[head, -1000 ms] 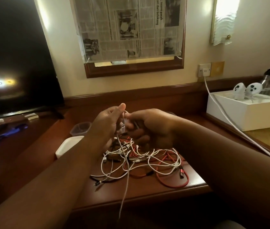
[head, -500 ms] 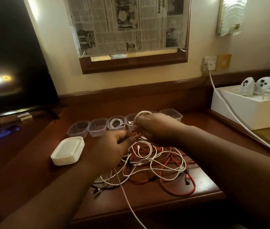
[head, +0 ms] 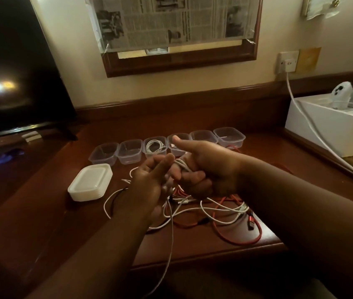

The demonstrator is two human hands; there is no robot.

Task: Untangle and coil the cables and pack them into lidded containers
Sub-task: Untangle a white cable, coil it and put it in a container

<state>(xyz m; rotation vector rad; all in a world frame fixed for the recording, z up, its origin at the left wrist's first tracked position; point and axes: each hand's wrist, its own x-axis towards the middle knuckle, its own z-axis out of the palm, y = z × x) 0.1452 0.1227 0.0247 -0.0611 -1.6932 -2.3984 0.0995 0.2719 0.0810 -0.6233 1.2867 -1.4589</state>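
Note:
My right hand (head: 208, 169) grips a small coil of white cable (head: 182, 166) wound round its fingers, with the thumb stuck out. Just left of it, my left hand (head: 149, 184) holds the same cable's loose tail (head: 171, 234), which hangs over the table's front edge. Under both hands lies a tangle of white and red cables (head: 221, 212). Behind stands a row of several clear containers (head: 229, 138); one (head: 155, 146) holds a coiled white cable. A stack of white lids (head: 90, 182) sits at the left.
A dark TV screen (head: 9, 72) fills the left. At the right stands a white box (head: 333, 130) with two white controllers. A thick white cord (head: 300, 117) runs from the wall socket (head: 286, 61) across the box. The table's front edge (head: 203, 256) is close.
My left hand has come up beside the right hand again, and both hands sit lower, in front of the containers. The coil on my right hand's fingers has grown.

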